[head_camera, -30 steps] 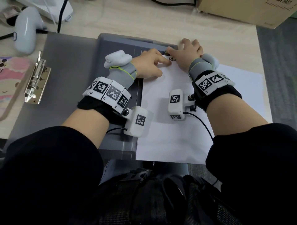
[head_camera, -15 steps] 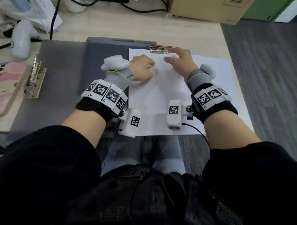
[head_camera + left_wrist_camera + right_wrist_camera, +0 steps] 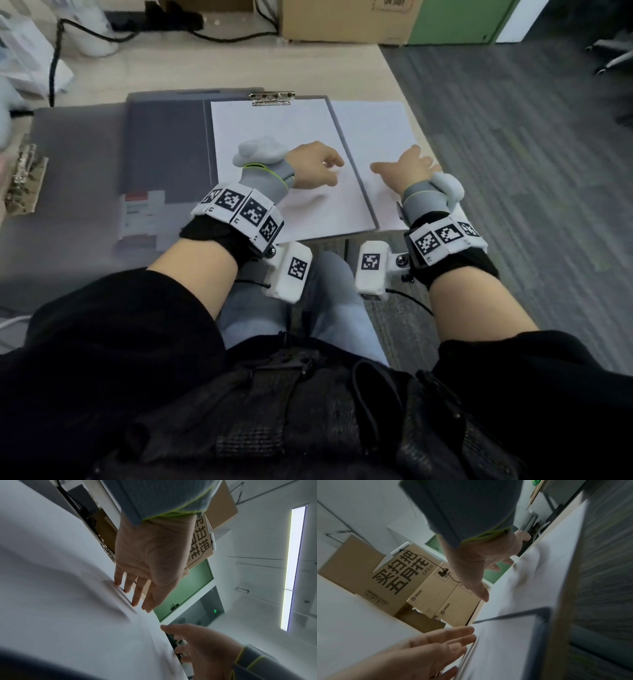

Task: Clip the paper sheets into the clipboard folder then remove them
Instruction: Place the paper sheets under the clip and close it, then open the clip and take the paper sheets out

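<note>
A grey clipboard folder (image 3: 164, 147) lies open on the desk. Its metal clip (image 3: 272, 98) at the top holds white paper sheets (image 3: 274, 133) flat on the right board. Another white sheet (image 3: 373, 126) lies just right of the board. My left hand (image 3: 317, 168) rests over the lower part of the clipped sheets, and its straight fingers (image 3: 130, 588) touch the paper. My right hand (image 3: 406, 168) is spread over the loose sheet, fingertips (image 3: 483, 595) on it. Neither hand holds anything.
A second gold clip board (image 3: 24, 178) sits at the left edge on a grey mat (image 3: 72, 147). Cardboard boxes (image 3: 346, 20) and black cables (image 3: 102, 36) line the back. The desk's right edge (image 3: 400, 85) drops to grey carpet.
Both hands have left the clip and slid back towards me down the paper. The right hand has moved onto the sheet at the right. The clip now sits down on the sheets.
</note>
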Demonstrator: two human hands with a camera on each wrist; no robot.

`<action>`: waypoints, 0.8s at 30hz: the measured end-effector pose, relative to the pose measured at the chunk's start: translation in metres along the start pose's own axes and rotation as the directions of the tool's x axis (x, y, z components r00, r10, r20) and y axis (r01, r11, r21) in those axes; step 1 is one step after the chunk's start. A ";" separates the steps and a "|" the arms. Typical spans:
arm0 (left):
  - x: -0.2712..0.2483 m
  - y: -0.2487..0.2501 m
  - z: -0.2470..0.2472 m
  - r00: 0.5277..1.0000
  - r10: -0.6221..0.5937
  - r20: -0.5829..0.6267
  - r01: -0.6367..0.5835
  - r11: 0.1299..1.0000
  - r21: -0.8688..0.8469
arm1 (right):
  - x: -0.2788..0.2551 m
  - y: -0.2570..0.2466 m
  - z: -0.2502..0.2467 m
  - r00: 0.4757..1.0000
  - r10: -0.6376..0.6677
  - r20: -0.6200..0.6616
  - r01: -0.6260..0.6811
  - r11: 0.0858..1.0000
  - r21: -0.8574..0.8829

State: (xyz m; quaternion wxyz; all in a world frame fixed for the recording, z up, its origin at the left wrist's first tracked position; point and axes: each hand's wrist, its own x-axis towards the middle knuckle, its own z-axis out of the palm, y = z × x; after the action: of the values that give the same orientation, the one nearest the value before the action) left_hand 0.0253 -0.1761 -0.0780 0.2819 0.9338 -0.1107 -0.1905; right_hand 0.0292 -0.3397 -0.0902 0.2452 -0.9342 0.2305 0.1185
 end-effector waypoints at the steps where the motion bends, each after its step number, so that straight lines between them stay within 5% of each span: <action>1: 0.001 0.004 0.005 1.000 0.004 0.000 -0.004 1.000 0.007 | -0.001 0.010 -0.003 1.000 0.024 -0.010 -0.025 0.999 -0.024; 5: 0.005 0.013 0.018 1.000 0.014 -0.023 -0.011 0.995 0.101 | -0.006 0.036 -0.015 0.998 0.040 -0.051 -0.043 0.997 -0.068; 11: 0.004 0.014 0.023 1.000 0.015 -0.020 -0.013 0.992 0.127 | -0.010 0.051 -0.021 0.999 -0.014 0.052 -0.007 0.923 0.386; 15: 0.003 0.014 0.022 1.000 0.009 -0.012 -0.008 0.995 0.095 | -0.015 0.053 -0.019 0.994 -0.062 0.094 0.014 0.895 0.445; 20: 0.004 0.015 0.019 0.998 -0.005 -0.058 0.005 1.000 -0.001 | -0.018 0.047 -0.026 0.976 -0.083 -0.200 0.151 0.922 0.357; 24: 0.009 0.013 0.017 0.997 -0.028 -0.079 0.015 0.987 -0.158 | -0.033 0.034 -0.049 0.871 -0.145 -0.470 0.318 0.895 0.312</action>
State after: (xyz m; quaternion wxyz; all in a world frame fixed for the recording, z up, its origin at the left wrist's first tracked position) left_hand 0.0248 -0.1975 -0.0860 0.3571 0.9166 -0.0737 -0.1638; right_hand -0.0103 -0.3787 -0.0509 0.3760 -0.8923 0.1821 -0.1708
